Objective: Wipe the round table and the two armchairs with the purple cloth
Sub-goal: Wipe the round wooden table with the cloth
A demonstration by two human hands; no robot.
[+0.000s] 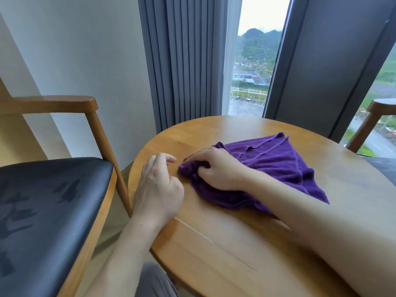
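Observation:
The purple cloth (276,161) lies spread and rumpled on the round wooden table (225,232). My right hand (216,168) rests on the cloth's left end, its fingers curled into the bunched fabric there. My left hand (157,189) hovers over the table's left edge, just left of the cloth, with fingers loosely curled and nothing in them. One armchair (49,202) with a black seat and wooden arms stands to the left of the table. Only a wooden arm of the second armchair (372,121) shows at the far right edge.
Grey curtains (182,61) hang behind the table, beside a tall window (252,61). A white wall (85,50) stands behind the left armchair. The left armchair's frame is close to the table's left rim.

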